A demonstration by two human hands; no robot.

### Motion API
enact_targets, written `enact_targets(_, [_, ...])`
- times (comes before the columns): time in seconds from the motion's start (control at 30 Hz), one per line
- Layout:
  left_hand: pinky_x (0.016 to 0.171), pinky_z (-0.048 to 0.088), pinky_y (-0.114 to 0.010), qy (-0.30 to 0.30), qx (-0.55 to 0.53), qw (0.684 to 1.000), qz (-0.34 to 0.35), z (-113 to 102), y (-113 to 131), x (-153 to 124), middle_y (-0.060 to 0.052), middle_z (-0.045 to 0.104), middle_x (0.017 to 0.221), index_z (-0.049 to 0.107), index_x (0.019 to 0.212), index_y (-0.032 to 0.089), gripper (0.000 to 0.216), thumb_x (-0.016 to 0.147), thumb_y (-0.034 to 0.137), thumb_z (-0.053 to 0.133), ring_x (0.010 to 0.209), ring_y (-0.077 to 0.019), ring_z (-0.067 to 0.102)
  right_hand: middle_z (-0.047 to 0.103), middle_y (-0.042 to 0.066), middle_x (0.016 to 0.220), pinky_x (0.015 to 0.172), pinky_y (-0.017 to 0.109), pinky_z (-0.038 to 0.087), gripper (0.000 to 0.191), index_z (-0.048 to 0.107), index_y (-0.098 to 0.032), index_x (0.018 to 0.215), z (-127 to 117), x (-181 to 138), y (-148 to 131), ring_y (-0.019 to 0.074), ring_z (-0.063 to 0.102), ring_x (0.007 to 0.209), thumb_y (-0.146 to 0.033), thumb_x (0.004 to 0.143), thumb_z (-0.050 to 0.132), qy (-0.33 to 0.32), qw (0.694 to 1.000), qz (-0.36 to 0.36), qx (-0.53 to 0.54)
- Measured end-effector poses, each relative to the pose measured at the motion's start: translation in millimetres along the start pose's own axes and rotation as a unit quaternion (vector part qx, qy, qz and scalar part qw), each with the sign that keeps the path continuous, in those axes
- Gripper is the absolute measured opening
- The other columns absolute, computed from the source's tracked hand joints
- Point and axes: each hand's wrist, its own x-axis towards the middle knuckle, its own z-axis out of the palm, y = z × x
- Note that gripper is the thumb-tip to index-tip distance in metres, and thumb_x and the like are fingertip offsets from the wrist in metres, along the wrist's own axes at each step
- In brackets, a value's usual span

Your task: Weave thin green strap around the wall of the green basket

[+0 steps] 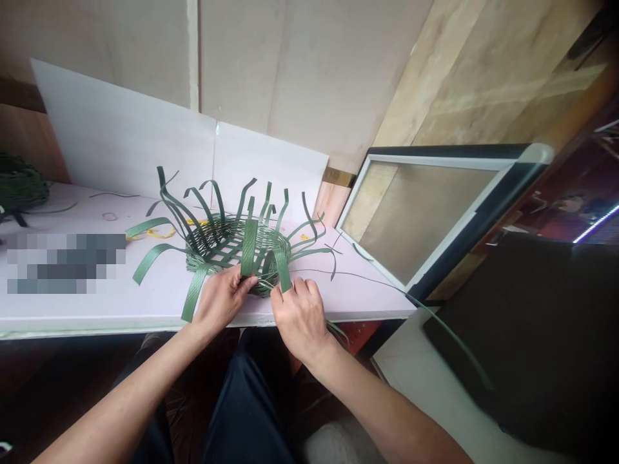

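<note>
Head view: green woven basket (220,233) on the pale bench (358,298), loose strips (151,258) fanning out around its rim. Reading a clock face centred on the basket: at six o'clock, left hand (220,298) pinching thumb to fingers at the near rim, beside a wide upright strip (249,248); at five o'clock, right hand (300,316) with fingers curled against another strip (283,270), impossible to tell what is pinched; at three o'clock, framed panel (435,206).

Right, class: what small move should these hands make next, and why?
Probably the right hand should draw the thin strand snug against the green basket: the strand shows between the hands, and the left hand is at the foot of an upright wide strip.
</note>
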Motion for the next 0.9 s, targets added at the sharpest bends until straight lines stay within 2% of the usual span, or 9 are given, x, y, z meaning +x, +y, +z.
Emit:
enact_targets(0.13, [0.059, 0.035, -0.025, 0.006, -0.003, 1.000, 0.002, 1.2, -0.8, -0.1, 0.002, 0.063, 0.068, 0.059, 0.078, 0.020, 0.032, 0.094, 0.045, 0.047, 0.062, -0.0142, 0.055, 0.061, 0.011, 0.079, 0.064, 0.037, 0.033, 0.025, 0.066, -0.010, 0.096, -9.3, 6.0, 2.8, 0.0229, 0.051, 0.073, -0.007, 0.091, 0.041, 0.013, 0.999, -0.045, 0.000])
enact_targets(0.23, [0.059, 0.036, -0.025, 0.004, -0.014, 1.000, 0.004, 0.3, 0.4, -0.2, 0.001, 0.062, 0.067, 0.060, 0.077, 0.020, 0.033, 0.094, 0.045, 0.046, 0.062, -0.0143, 0.054, 0.060, 0.010, 0.080, 0.064, 0.037, 0.037, 0.024, 0.063, -0.011, 0.095, -10.5, 10.0, -1.9, 0.0218, 0.054, 0.074, -0.008, 0.093, 0.039, -0.013, 0.997, -0.077, 0.013])
enact_targets(0.3, [0.060, 0.037, -0.025, 0.001, -0.020, 1.000, 0.001, -1.1, 2.5, 0.1, 0.002, 0.061, 0.067, 0.061, 0.078, 0.020, 0.032, 0.094, 0.043, 0.047, 0.062, -0.0142, 0.054, 0.060, 0.008, 0.078, 0.063, 0.036, 0.040, 0.022, 0.060, -0.013, 0.091, -13.5, 12.0, -8.1, 0.0207, 0.056, 0.071, -0.008, 0.093, 0.038, -0.048, 0.997, -0.053, 0.018])
enact_targets(0.43, [0.059, 0.037, -0.024, -0.003, -0.041, 0.999, 0.004, -3.7, 5.8, 0.8, 0.002, 0.062, 0.067, 0.060, 0.076, 0.019, 0.030, 0.093, 0.039, 0.048, 0.062, -0.0134, 0.054, 0.062, 0.007, 0.077, 0.051, 0.030, 0.038, 0.022, 0.055, -0.014, 0.098, -23.4, 18.9, -13.0, 0.0167, 0.058, 0.056, -0.005, 0.093, 0.036, -0.133, 0.991, 0.030, 0.011])
enact_targets(0.57, [0.059, 0.038, -0.023, -0.004, -0.048, 0.998, 0.036, -5.4, 1.7, 2.0, 0.003, 0.059, 0.065, 0.059, 0.073, 0.019, 0.033, 0.095, 0.042, 0.047, 0.062, -0.0134, 0.053, 0.066, 0.011, 0.094, 0.053, 0.028, 0.038, 0.029, 0.056, -0.015, 0.104, -19.2, 35.4, 7.9, 0.0182, 0.064, 0.069, -0.006, 0.096, 0.030, -0.130, 0.991, -0.017, 0.027])
enact_targets(0.67, [0.062, 0.039, -0.023, -0.008, -0.054, 0.995, 0.080, -6.0, -3.1, 3.3, 0.002, 0.062, 0.070, 0.059, 0.074, 0.020, 0.032, 0.095, 0.041, 0.048, 0.064, -0.0138, 0.054, 0.068, 0.010, 0.103, 0.056, 0.026, 0.038, 0.030, 0.058, -0.018, 0.109, -9.5, 46.6, 24.8, 0.0181, 0.065, 0.075, -0.007, 0.095, 0.034, -0.153, 0.987, -0.004, 0.059])
enact_targets(0.77, [0.061, 0.039, -0.024, -0.005, -0.042, 0.995, 0.093, -5.6, -4.1, 4.0, 0.000, 0.062, 0.070, 0.059, 0.074, 0.020, 0.032, 0.095, 0.041, 0.048, 0.062, -0.0143, 0.054, 0.071, 0.007, 0.091, 0.058, 0.026, 0.037, 0.026, 0.060, -0.020, 0.109, -10.0, 51.9, 29.9, 0.0193, 0.066, 0.075, -0.010, 0.093, 0.041, -0.191, 0.976, 0.058, 0.089])
enact_targets(0.83, [0.061, 0.039, -0.024, 0.002, -0.025, 0.996, 0.086, -4.5, -2.8, 3.7, 0.001, 0.059, 0.066, 0.059, 0.073, 0.020, 0.031, 0.095, 0.038, 0.047, 0.061, -0.0145, 0.053, 0.071, 0.006, 0.085, 0.057, 0.027, 0.036, 0.024, 0.063, -0.020, 0.104, -20.9, 52.2, 27.9, 0.0208, 0.067, 0.074, -0.012, 0.093, 0.042, -0.219, 0.968, 0.084, 0.090])
enact_targets(0.9, [0.060, 0.038, -0.024, 0.011, -0.010, 0.997, 0.081, -3.1, -1.3, 3.1, 0.001, 0.057, 0.065, 0.059, 0.074, 0.019, 0.029, 0.095, 0.035, 0.047, 0.060, -0.0145, 0.052, 0.070, 0.008, 0.079, 0.053, 0.028, 0.034, 0.024, 0.065, -0.017, 0.093, -39.1, 49.5, 23.4, 0.0212, 0.066, 0.069, -0.007, 0.089, 0.044, -0.258, 0.961, 0.077, 0.058])
